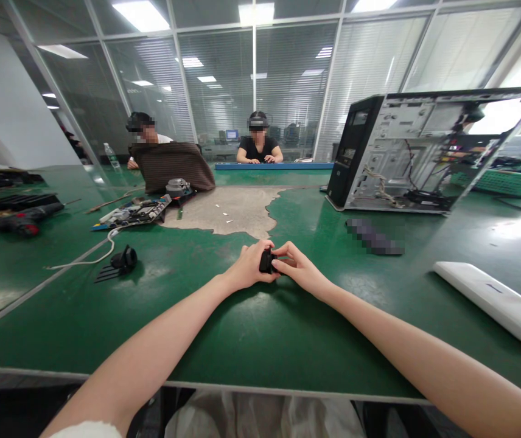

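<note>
Both my hands meet over the middle of the green table [260, 328]. My left hand [249, 266] is curled round a small black object [266, 262], fingers closed on its left side. My right hand [296, 266] pinches the same small black object from the right with thumb and fingertips. Most of the object is hidden between the fingers, so its shape is unclear.
An open computer case [406, 152] lies at the back right, a white panel [498, 301] at the right. A circuit board [135, 213], a black part with a white cable [121, 261] and tools [18, 216] lie at the left. Two people sit across the table.
</note>
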A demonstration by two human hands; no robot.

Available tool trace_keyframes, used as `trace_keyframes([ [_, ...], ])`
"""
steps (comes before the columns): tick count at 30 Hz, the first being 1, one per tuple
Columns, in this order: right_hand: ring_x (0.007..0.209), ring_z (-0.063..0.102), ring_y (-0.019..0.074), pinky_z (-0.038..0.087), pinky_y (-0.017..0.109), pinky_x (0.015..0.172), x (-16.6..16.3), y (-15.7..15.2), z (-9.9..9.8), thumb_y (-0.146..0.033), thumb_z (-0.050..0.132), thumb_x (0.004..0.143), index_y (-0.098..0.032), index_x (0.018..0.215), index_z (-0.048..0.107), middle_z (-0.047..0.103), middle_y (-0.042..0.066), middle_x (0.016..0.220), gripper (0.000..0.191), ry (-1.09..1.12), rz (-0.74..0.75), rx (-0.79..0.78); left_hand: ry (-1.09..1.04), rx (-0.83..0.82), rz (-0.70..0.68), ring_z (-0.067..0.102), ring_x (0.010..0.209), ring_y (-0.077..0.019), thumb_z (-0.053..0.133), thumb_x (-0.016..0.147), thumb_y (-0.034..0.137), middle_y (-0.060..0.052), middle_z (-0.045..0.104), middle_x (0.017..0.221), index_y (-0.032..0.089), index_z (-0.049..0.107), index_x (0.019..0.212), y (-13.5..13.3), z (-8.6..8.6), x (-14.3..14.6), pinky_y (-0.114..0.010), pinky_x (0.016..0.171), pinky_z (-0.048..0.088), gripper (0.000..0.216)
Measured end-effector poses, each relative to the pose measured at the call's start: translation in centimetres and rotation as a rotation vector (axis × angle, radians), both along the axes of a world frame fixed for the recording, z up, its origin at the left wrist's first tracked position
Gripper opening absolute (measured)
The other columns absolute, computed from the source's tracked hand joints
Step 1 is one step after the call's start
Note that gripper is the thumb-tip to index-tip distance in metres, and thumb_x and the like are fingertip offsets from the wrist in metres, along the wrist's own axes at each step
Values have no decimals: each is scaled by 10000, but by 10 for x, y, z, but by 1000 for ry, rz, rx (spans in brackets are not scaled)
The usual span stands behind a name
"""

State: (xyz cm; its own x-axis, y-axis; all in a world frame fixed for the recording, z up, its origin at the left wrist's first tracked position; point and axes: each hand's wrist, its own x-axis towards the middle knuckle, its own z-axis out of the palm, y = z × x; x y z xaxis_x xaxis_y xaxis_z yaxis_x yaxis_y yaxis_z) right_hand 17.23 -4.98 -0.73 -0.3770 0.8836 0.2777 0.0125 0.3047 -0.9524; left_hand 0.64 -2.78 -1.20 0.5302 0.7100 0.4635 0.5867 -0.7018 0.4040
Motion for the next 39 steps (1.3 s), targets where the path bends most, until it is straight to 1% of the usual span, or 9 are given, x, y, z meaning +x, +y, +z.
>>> trace_keyframes([
  [3, 741, 562, 124, 498, 305, 688, -1, 2, -2, -321, 608, 723, -212, 848, 453, 530, 5, 884, 227, -17, -24, 12, -5, -16, 7, 533, 930, -215, 660, 621, 356, -17, 532, 1035, 237, 353, 1068, 0, -1, 1, -341, 801, 318, 556],
  [8, 779, 573, 137, 501, 341, 732, 0, 6, -6, -293, 625, 708, -217, 935, 445, 528, 21, 927, 300, -44, -53, -35, -4, -14, 5, 533, 928, -217, 656, 625, 367, -17, 534, 1032, 236, 357, 1066, 0, 1, 1, -339, 793, 321, 549],
  [14, 817, 587, 151, 485, 337, 751, 2, 3, -2, -298, 660, 674, -215, 865, 427, 546, 18, 935, 312, 16, 43, -42, 6, 11, 1, 539, 902, -205, 644, 634, 343, -8, 534, 1011, 229, 356, 1066, 0, 0, 0, -332, 783, 319, 532],
  [19, 728, 583, 129, 485, 328, 715, 1, 2, -1, -359, 619, 708, -210, 804, 443, 559, 6, 901, 250, 6, -5, -18, 3, -3, 17, 527, 948, -220, 658, 618, 370, -20, 528, 1049, 235, 348, 1082, 1, -2, 1, -337, 794, 321, 574],
  [24, 838, 567, 153, 469, 358, 795, 1, 8, -6, -325, 631, 701, -216, 897, 468, 556, 19, 909, 277, -40, -63, -15, 1, -19, 7, 530, 943, -221, 658, 624, 378, -22, 533, 1045, 236, 355, 1071, 0, 0, 0, -342, 796, 326, 559],
  [26, 847, 568, 159, 468, 363, 797, 2, 9, -7, -311, 632, 699, -213, 903, 476, 557, 26, 922, 275, -52, -60, -25, 3, -14, 3, 531, 939, -221, 658, 626, 384, -24, 532, 1043, 234, 358, 1067, 0, 1, 0, -342, 794, 328, 554],
  [29, 784, 586, 153, 486, 349, 730, 4, 7, -5, -291, 637, 694, -214, 909, 467, 563, 21, 910, 285, -35, 9, -60, 3, 2, 1, 532, 933, -216, 652, 633, 379, -21, 530, 1039, 232, 351, 1066, 0, 1, 0, -336, 784, 328, 547],
  [31, 771, 588, 150, 487, 337, 711, 6, 4, -2, -274, 649, 682, -215, 915, 468, 564, 19, 903, 301, -21, 22, -75, 5, 8, -3, 533, 927, -210, 648, 639, 373, -17, 529, 1032, 233, 345, 1064, 0, 1, 0, -332, 781, 329, 541],
  [39, 774, 585, 146, 471, 342, 761, 5, -1, 8, -231, 685, 631, -193, 865, 499, 572, 15, 866, 301, -32, -63, -91, 3, 3, -8, 527, 945, -214, 663, 625, 362, -18, 530, 1046, 235, 332, 1078, 0, 0, -1, -342, 802, 322, 575],
])
